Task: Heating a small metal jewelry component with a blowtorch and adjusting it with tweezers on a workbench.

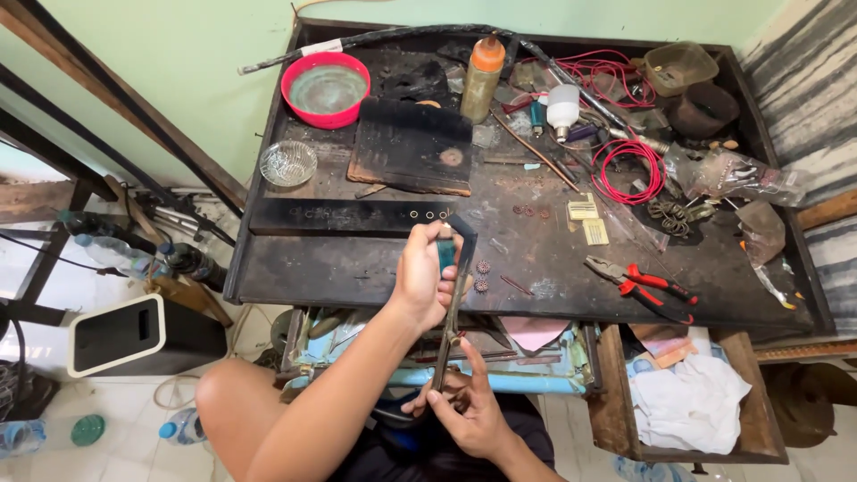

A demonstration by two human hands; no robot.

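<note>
head view: the left hand (427,275) is closed around the top of a dark saw frame (455,299), fingers wrapped over a small teal piece at its upper end. the right hand (469,412) pinches the frame's lower end between thumb and fingers. the frame is held in the air over the front edge of the workbench (357,268), its long axis nearly upright, leaning a little to the right at the top, upper end over the bench and lower end above the person's lap. just right of the left hand lie two small gears (482,275) on the bench. red-handled pliers (644,286) lie well to the right, near the front edge. a dark flat bar (348,217) lies just behind the left hand, a red bowl (325,88) and a glass dish (287,163) farther back. the bench between bar and front edge is mostly bare. an open drawer (687,402) sits to the right of the right hand.
</note>
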